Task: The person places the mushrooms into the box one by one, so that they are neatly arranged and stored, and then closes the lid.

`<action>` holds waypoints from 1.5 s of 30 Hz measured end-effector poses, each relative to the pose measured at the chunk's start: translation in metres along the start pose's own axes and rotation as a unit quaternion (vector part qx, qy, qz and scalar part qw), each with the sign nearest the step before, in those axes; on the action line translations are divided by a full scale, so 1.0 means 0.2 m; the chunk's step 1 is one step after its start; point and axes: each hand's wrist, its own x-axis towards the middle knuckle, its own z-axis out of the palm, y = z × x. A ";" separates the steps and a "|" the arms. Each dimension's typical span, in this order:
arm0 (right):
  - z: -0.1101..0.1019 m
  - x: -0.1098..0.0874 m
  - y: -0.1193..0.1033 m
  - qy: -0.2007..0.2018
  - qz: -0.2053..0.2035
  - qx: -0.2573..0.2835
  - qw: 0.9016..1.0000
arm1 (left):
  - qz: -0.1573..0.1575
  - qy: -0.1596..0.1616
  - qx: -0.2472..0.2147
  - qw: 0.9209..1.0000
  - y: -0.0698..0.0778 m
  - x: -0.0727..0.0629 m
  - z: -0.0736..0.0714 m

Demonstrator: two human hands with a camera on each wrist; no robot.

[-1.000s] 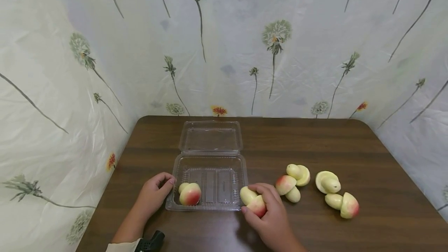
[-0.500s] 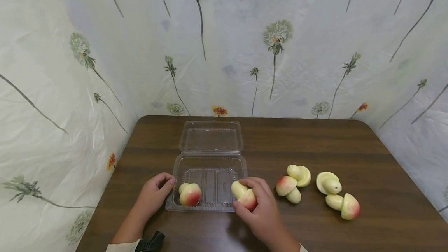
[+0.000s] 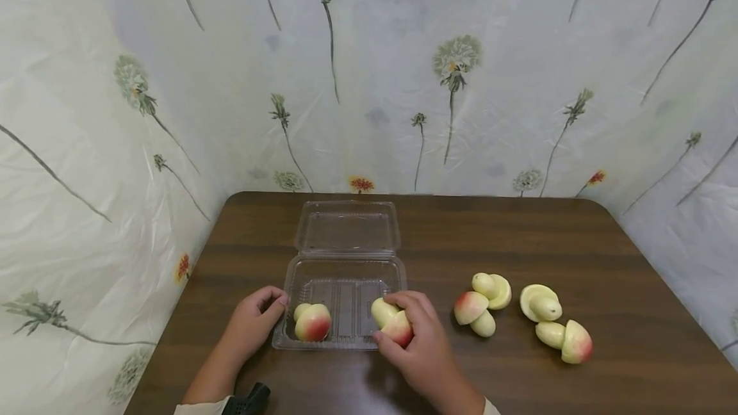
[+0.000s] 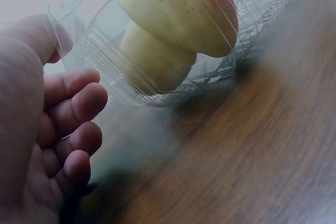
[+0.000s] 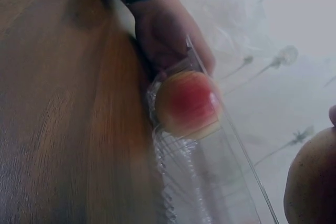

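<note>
A clear plastic clamshell container lies with its lid folded back on the table. In its front left corner sits a toy mushroom with a red-and-cream cap. My left hand pinches the container's left rim, thumb over the edge and fingers curled below, as the left wrist view shows. With thumb and fingers my right hand grips a second mushroom, held over the container's front right part. Only part of that held mushroom shows in the right wrist view, at its right edge.
Two mushrooms lie close together right of the container, and another pair lies farther right. The brown wooden table meets a flower-printed cloth along its back edge.
My right hand has moved left with its mushroom, from the container's right edge to over its front right part. The left hand has stayed at the rim.
</note>
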 end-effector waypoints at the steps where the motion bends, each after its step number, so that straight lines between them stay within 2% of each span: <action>1: 0.00 0.00 0.00 -0.001 -0.007 0.000 1.000 | 0.000 0.000 0.000 1.000 0.00 0.00 0.00; 6: 0.02 0.01 -0.01 -0.008 -0.031 0.001 0.999 | -0.002 -0.003 -0.006 1.000 -0.01 0.00 0.00; 16: 0.06 0.03 -0.04 -0.028 -0.038 0.007 0.999 | 0.000 -0.007 -0.011 1.000 -0.01 0.01 0.00; 27: 0.09 0.06 -0.11 -0.053 -0.007 0.015 0.998 | -0.001 -0.006 -0.007 1.000 -0.01 0.01 0.00; 37: 0.12 0.07 -0.13 -0.063 -0.008 0.000 0.998 | -0.010 -0.010 -0.004 1.000 -0.01 0.00 0.00; 45: 0.14 0.09 -0.12 -0.070 -0.004 0.000 0.998 | -0.004 -0.004 0.000 1.000 0.00 0.00 0.00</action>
